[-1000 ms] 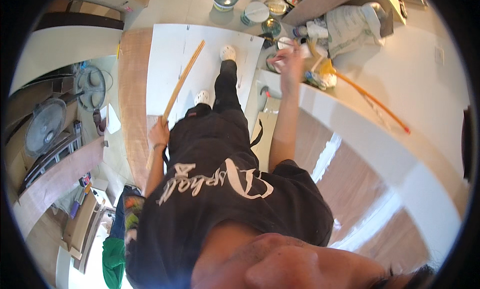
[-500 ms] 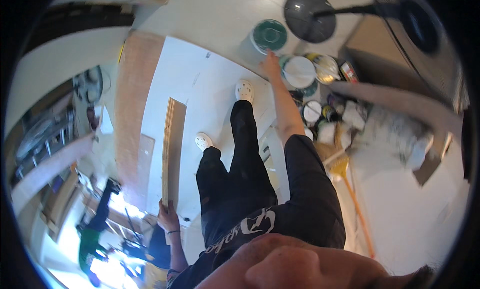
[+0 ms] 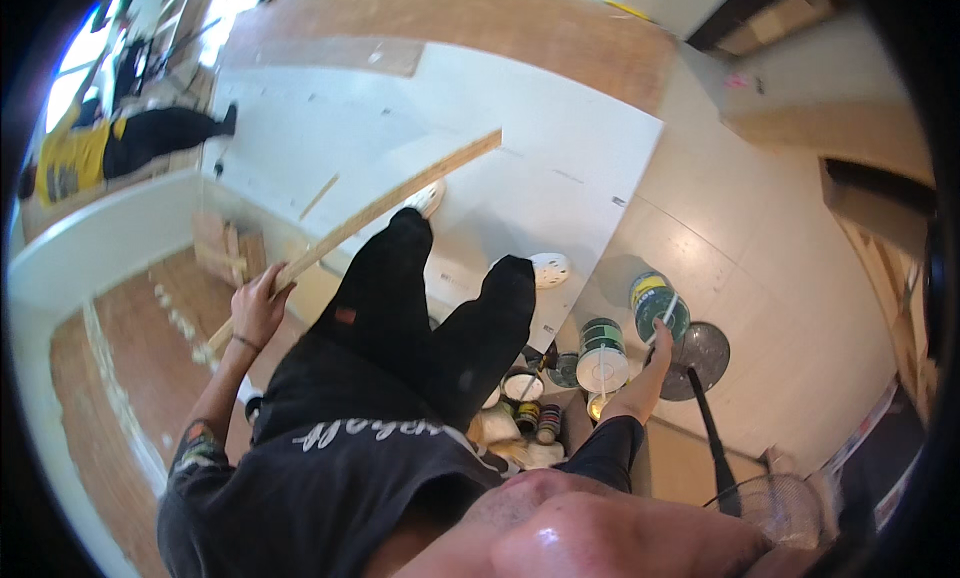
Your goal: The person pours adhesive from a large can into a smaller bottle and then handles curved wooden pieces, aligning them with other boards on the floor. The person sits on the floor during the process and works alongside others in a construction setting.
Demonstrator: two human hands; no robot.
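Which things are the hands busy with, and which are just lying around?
Busy with:
- left hand grips a long wooden plank
- right hand touches a green paint bucket

Lying around:
- white-lidded bucket
- small cans
- fan base
- white floor sheet

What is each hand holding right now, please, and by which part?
Left hand grips the long wooden strip near its lower end; right hand holds the green bucket's wire handle.

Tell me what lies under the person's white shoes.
Both white shoes stand on a large white sheet spread over the wooden floor. Whatever the sheet covers beneath them is hidden.
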